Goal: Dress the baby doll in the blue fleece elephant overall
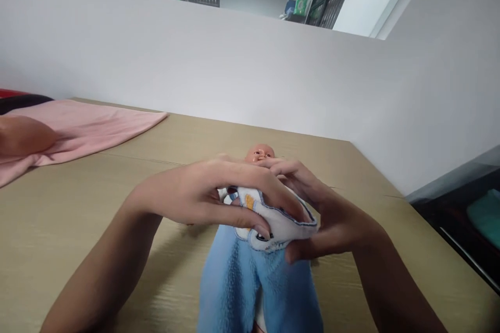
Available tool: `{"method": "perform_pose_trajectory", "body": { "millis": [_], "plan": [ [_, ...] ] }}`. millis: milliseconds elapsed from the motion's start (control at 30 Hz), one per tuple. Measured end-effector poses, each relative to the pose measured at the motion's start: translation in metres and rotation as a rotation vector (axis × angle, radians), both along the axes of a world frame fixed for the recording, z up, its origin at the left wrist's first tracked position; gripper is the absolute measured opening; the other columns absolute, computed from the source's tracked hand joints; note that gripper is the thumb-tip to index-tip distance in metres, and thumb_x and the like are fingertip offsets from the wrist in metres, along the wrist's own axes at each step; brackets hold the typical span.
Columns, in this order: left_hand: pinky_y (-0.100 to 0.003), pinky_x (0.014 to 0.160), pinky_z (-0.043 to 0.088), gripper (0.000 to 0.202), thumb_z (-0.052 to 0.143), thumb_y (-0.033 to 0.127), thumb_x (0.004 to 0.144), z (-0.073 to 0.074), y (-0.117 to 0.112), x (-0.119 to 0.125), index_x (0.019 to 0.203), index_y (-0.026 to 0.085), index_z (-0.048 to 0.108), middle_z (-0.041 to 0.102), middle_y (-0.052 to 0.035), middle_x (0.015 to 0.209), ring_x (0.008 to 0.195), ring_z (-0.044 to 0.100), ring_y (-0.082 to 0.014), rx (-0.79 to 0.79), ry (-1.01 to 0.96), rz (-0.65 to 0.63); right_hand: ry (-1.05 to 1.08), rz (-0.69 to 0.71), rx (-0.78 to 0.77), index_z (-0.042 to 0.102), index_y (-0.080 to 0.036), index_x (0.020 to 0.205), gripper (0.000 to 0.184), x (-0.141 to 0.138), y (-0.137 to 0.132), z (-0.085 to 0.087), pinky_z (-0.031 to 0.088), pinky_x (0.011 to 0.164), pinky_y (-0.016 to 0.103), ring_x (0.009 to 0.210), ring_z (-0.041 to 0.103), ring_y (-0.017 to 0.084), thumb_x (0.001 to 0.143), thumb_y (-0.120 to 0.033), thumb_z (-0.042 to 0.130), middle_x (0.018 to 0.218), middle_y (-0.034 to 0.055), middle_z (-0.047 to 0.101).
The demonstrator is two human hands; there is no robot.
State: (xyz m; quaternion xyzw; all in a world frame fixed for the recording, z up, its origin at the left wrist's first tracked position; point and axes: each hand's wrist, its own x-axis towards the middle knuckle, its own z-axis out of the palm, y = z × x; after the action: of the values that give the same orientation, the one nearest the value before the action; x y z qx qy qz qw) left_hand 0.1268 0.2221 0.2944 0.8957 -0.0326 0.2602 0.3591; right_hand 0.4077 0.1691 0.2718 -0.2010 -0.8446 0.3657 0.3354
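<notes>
A baby doll (260, 152) lies on its back on the table, its head away from me. Blue fleece baby overalls (230, 270) cover its legs. Their white top part (281, 229) has dark edging and an animal patch with a yellow piece. My left hand (219, 192) grips this white part, thumb on the outside and fingers behind the edge. My right hand (332, 213) pinches it at the right side, thumb below and fingers over the doll's chest. The hands hide most of the doll's torso and arms.
The wooden table (164, 281) meets a white wall (234, 78) at the back. On the left a pink cloth (101, 122) lies with a rounded skin-coloured object (25, 135) on it. A dark bin-like object with green fabric (486, 213) stands off the right edge.
</notes>
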Motion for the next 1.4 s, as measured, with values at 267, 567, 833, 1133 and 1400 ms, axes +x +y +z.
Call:
{"method": "perform_pose_trajectory", "body": {
  "millis": [267,567,833,1133,1400],
  "plan": [
    [-0.027,0.083,0.066,0.035,0.087,0.032,0.103,-0.001,0.010,-0.001,0.135,0.026,0.075,0.083,-0.0087,0.123,0.107,0.081,-0.0221,-0.084,0.108,0.208,-0.048,-0.028,-0.048,0.079,-0.022,0.102,0.020,0.008,-0.001,-0.009,0.060,0.080,0.027,0.081,0.070,0.015,0.094,-0.029,0.096,0.091,-0.0032,0.075],
    [-0.032,0.096,0.066,0.042,0.084,0.046,0.103,-0.030,0.030,0.012,0.140,0.028,0.074,0.081,-0.0050,0.120,0.110,0.078,-0.0250,-0.183,0.291,0.213,0.096,-0.486,-0.085,0.086,-0.023,0.111,0.033,0.017,0.007,-0.010,0.065,0.089,0.037,0.099,0.079,0.026,0.087,-0.041,0.101,0.107,0.0039,0.086],
    [-0.030,0.091,0.064,0.032,0.078,0.046,0.108,-0.032,0.035,0.022,0.129,0.023,0.078,0.081,-0.0042,0.115,0.105,0.076,-0.0221,-0.264,0.192,0.318,0.036,-0.480,-0.018,0.077,-0.028,0.140,0.067,0.044,0.025,-0.015,0.057,0.113,0.043,0.124,0.072,0.030,0.083,-0.050,0.104,0.138,0.0078,0.078],
    [-0.027,0.079,0.064,0.044,0.080,0.059,0.104,-0.032,0.033,0.027,0.127,0.022,0.077,0.082,-0.0039,0.110,0.096,0.076,-0.0220,-0.299,0.338,0.406,-0.252,-0.048,-0.325,0.078,-0.019,0.097,0.038,0.028,0.026,-0.024,0.058,0.076,0.027,0.083,0.070,0.018,0.093,-0.054,0.092,0.090,-0.0010,0.078],
    [-0.032,0.092,0.070,0.050,0.101,0.045,0.085,-0.036,0.041,0.027,0.124,0.022,0.082,0.086,-0.0076,0.115,0.111,0.082,-0.0295,-0.453,0.399,-0.056,0.102,-0.221,-0.265,0.082,-0.021,0.120,0.041,0.027,0.031,-0.039,0.051,0.120,0.047,0.131,0.068,0.032,0.103,-0.058,0.079,0.130,0.0094,0.079]
  ]
}}
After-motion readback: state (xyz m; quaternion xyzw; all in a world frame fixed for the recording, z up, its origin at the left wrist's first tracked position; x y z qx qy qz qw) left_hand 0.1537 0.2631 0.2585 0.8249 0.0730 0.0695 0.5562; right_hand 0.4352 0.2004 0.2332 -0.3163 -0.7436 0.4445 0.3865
